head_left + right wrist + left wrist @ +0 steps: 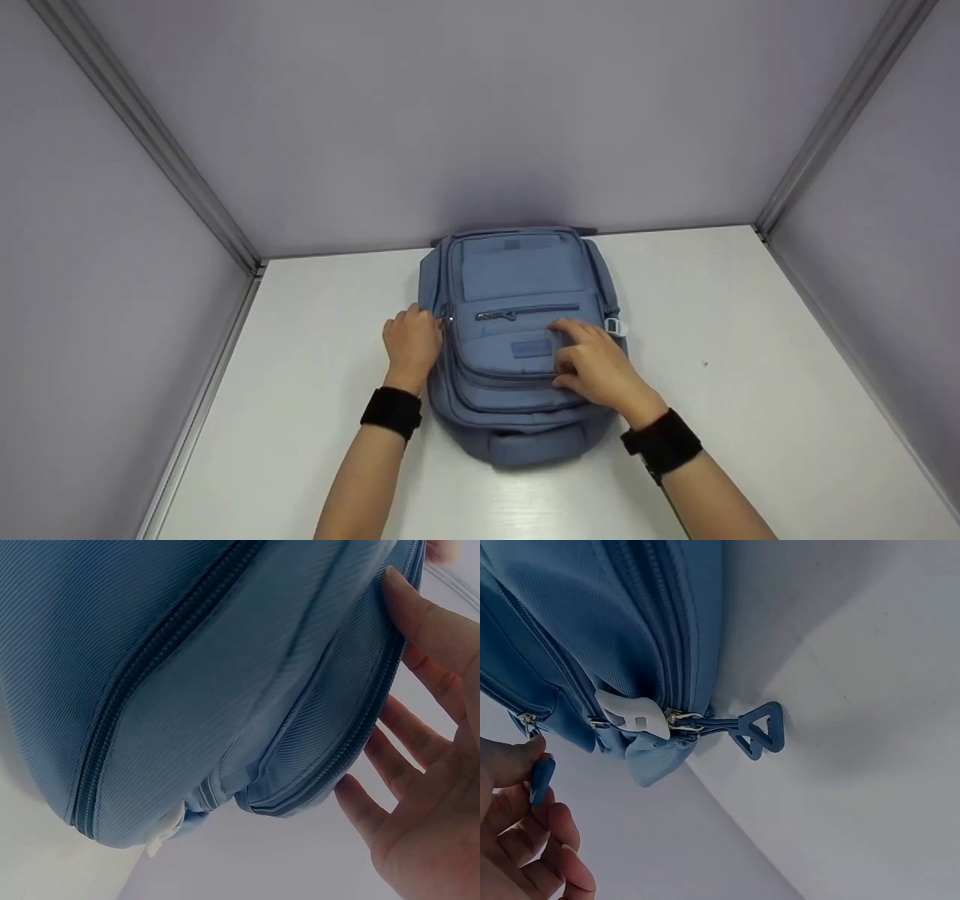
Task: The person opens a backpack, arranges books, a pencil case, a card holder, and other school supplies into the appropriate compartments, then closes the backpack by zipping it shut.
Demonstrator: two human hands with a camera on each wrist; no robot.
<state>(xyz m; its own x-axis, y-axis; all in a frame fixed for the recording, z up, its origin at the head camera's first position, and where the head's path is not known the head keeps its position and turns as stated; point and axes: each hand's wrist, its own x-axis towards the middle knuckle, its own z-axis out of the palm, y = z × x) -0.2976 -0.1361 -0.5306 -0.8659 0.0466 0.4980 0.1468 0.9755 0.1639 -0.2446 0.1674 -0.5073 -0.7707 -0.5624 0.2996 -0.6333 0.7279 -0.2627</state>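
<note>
A blue backpack lies on its back, its carry handle toward me. At its left edge my left hand pinches a small blue zipper pull between thumb and finger, on the front pocket's zipper. My right hand rests at the right of the front pocket. In the right wrist view, its thumb touches the fabric and its loosely bent fingers lie along the pocket's zippered edge. Triangular pulls hang from another zipper, next to a white buckle.
The white table carries the backpack. Grey panels close off the back and both sides, with metal posts at the corners. A tiny speck lies right of the backpack.
</note>
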